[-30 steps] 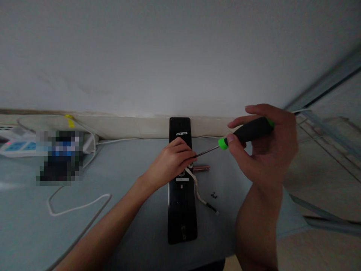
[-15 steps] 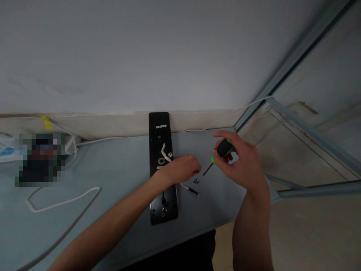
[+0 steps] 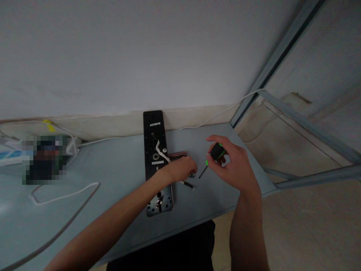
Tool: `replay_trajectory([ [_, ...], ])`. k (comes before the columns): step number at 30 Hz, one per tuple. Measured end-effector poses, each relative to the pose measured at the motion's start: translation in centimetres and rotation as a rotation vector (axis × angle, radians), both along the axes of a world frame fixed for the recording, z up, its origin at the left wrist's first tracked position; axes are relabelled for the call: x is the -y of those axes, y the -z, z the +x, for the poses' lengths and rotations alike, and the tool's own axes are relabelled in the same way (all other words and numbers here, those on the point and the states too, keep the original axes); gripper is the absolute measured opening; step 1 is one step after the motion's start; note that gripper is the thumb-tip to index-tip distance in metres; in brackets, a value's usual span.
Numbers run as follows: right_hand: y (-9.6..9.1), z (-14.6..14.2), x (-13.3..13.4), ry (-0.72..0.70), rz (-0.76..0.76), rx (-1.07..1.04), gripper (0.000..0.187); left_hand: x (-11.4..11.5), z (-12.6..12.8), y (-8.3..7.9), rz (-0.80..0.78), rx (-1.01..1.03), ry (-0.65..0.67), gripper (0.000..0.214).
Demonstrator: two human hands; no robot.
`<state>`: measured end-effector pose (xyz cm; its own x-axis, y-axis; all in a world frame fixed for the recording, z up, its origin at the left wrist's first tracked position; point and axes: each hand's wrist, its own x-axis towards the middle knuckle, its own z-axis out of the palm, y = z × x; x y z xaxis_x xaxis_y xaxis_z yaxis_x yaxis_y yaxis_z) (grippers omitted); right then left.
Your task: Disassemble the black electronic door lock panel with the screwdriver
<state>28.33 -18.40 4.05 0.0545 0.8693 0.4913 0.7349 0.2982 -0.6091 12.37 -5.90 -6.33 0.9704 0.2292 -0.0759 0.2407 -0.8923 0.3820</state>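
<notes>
My right hand (image 3: 232, 165) curls round the black-and-green handle of a screwdriver (image 3: 217, 151), its forefinger lifted away and the shaft slanting down to the near left over a blue-grey table (image 3: 121, 162). My left hand (image 3: 182, 168) reaches in from the near left, fingers bent downward beside a few small dark screws (image 3: 192, 175); whether the fingertips pinch one, I cannot tell. Beneath my left forearm lies a long black panel (image 3: 149, 145), its far end near the wall (image 3: 158, 56). A white-sleeved cable (image 3: 163, 153) runs from the panel under my left hand, its dark end and pale plug emerging on the near side. Reddish-brown strips (image 3: 177, 154) lie just beyond that hand, to the panel's right. At left, a pale cord (image 3: 64, 195) bends across the table.
</notes>
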Motion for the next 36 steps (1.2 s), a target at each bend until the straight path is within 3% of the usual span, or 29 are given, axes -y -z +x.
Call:
replay_trajectory([
  [14,-0.5,-0.9,1.3,0.019,0.044,-0.008,0.042,0.6,-1.1,-1.2,-0.040,0.112,0.030,0.024],
  [20,-0.1,-1.8,0.3,0.101,0.130,-0.052,0.038,0.8,-4.0,-3.7,0.014,0.325,-0.072,0.025],
  [24,0.9,-2.9,-1.2,0.224,0.169,-0.071,0.027,0.6,-6.6,-4.0,0.124,0.544,-0.186,0.025],
  [30,3.7,-5.1,-3.8,0.304,0.008,-0.091,0.014,-0.3,-9.9,-2.5,0.251,0.686,-0.327,0.017],
  [36,6.8,-6.9,-5.3,0.314,-0.237,0.029,0.010,-0.5,-11.0,-1.5,0.189,0.656,-0.335,0.018],
])
